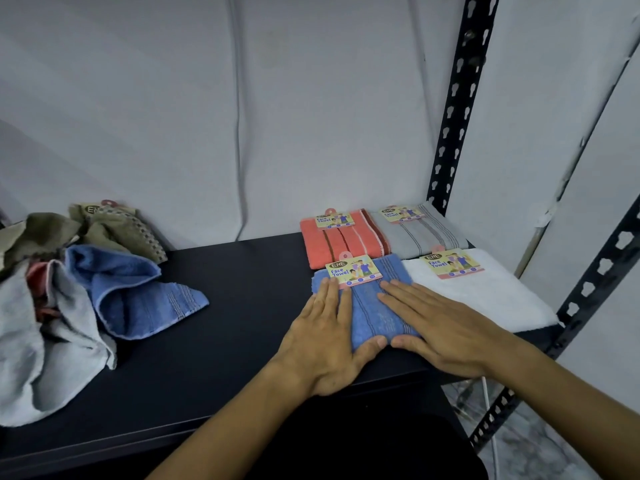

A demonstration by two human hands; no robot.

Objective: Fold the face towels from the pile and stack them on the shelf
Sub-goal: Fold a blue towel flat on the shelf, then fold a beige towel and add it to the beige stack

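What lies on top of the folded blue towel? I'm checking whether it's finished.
Both hands rest flat on the folded blue towel: left hand, right hand. A paper label sits at its far edge. The cloth beneath the palms is covered.

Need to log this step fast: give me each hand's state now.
Left hand: open, fingers flat, pressing on the folded blue towel.
Right hand: open, fingers flat, pressing on the same towel.

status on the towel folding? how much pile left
Done: coral towel, grey towel and white towel lie folded on the shelf. In hand: left hand and right hand press flat on a folded blue towel. Left: the pile, several unfolded towels.
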